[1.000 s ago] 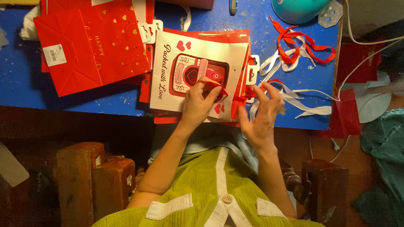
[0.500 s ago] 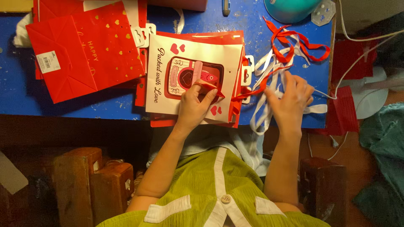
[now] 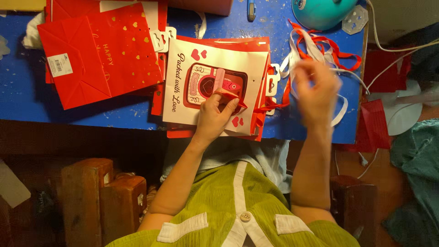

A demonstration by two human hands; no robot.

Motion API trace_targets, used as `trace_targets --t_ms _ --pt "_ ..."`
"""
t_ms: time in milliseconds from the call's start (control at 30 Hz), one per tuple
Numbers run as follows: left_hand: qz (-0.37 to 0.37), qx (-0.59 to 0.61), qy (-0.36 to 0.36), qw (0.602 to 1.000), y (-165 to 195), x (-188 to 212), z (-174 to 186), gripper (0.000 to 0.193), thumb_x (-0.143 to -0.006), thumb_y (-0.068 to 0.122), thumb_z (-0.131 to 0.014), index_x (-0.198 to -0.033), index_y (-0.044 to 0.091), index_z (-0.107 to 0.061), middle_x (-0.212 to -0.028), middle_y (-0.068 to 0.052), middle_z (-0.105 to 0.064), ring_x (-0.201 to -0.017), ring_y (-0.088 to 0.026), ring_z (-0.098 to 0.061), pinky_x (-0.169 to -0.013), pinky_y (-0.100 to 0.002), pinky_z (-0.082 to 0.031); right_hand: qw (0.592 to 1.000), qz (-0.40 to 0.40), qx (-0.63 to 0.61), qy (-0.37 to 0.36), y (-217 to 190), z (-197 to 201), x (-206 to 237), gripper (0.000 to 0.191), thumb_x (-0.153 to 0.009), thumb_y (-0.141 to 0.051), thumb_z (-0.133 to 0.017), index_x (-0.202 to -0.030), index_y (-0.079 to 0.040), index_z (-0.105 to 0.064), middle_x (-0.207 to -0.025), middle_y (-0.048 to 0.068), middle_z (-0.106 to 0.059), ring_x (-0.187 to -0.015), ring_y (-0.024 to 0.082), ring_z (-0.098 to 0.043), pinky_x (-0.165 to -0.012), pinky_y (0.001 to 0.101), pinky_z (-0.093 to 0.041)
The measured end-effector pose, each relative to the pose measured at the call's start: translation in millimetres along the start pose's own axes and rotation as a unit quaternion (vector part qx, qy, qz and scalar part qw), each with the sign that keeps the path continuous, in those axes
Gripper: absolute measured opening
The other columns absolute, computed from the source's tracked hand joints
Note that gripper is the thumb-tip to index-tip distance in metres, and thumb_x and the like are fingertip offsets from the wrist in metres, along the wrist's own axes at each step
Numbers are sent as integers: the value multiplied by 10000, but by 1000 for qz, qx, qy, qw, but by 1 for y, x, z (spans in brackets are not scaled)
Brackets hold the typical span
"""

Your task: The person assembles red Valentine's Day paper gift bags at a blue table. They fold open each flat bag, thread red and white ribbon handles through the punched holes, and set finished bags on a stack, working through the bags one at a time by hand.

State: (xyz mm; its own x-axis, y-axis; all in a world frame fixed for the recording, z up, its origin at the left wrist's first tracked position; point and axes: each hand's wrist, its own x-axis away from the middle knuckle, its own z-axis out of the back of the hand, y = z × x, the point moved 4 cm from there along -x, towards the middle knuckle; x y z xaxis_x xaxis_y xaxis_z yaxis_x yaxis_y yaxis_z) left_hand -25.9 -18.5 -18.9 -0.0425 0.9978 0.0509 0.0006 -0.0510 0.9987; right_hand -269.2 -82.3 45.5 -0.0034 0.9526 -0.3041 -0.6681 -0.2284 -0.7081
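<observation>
My left hand (image 3: 215,114) rests on a white paper gift bag (image 3: 183,91) with red hearts and a camera drawing, lying flat on a stack of red bags. Its fingers pinch a red ribbon (image 3: 231,96) against the bag. My right hand (image 3: 318,91), blurred with motion, is over a tangle of red and white ribbons (image 3: 315,48) at the right of the blue table (image 3: 18,96) and has its fingers closed on white ribbon strands.
A red gift bag (image 3: 100,55) with gold hearts lies flat at the left. A teal round object (image 3: 320,11) stands at the back right. White cables (image 3: 402,45) run off the table's right edge. Brown wooden blocks (image 3: 100,196) stand below left.
My right hand has moved right and farther up the table, from beside the white bag into the ribbon pile. My left hand has stayed on the white bag, holding the red ribbon.
</observation>
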Motion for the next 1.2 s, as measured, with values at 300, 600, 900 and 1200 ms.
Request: trace_targets --t_ms 300,600,900,1200 --pt "-18 81 3 997 -9 -4 -2 203 -1025 147 -657 -1154 -10 -648 -986 -98 -766 -888 -124 -737 -783 -273 -604 994 4 -57 -91 -52 -41 63 139 -915 -83 -733 -1045 -38 -716 -1010 111 -691 -934 250 -659 -804 339 -525" --pt "25 264 42 963 -21 -8 6 151 -1088 150 -576 -1130 6 -563 -950 -122 -762 -810 -154 -738 -750 -293 -606 990 35 -51 -127 -43 -50 65 158 -867 -75 -759 -1022 -58 -732 -992 76 -684 -984 267 -586 -862 357 -480" --pt "42 157 -124 979 -17 -1 0 253 -994 55 -738 -1229 -26 -691 -986 -51 -724 -867 -94 -670 -767 -254 -556 989 40 -53 -130 -39 -52 67 181 -865 -77 -749 -1044 -61 -735 -1016 76 -674 -1014 263 -570 -909 364 -463" --pt "1 210 7 978 -25 -4 6 124 -1048 113 -655 -1125 17 -639 -1008 -62 -749 -891 -117 -722 -814 -277 -597 984 -11 -112 -136 -34 -50 67 83 -924 -99 -742 -989 -53 -718 -963 55 -685 -957 207 -582 -838 311 -481"
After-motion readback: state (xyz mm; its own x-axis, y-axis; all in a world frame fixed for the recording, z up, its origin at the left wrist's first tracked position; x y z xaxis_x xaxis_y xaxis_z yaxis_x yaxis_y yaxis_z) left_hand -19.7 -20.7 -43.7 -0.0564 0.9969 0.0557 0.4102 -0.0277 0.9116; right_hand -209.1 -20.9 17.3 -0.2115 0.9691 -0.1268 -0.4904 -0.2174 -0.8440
